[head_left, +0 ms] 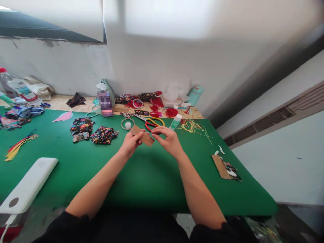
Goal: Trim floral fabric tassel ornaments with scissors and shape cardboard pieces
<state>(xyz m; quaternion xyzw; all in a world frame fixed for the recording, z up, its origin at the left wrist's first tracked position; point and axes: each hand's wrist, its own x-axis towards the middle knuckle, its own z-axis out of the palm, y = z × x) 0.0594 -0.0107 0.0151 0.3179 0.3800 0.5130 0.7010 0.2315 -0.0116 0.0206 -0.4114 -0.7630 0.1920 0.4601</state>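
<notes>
My left hand grips a small brown cardboard piece, thumb on top, above the green table mat. Pale marks show on the card's right part. My right hand hovers at the card's right end, thumb and fingertips close together; whatever is between them is too small to make out. Just behind the hands lie scissors with red and yellow handles. A green glue stick with a white cap stands behind my right hand. Left of the scissors, a white cap lies inside a ring.
Floral fabric piles lie left of the hands. Yellow strings and cardboard with scraps are on the right. A white power bank sits front left. Red tassels and a turquoise bottle are near the wall.
</notes>
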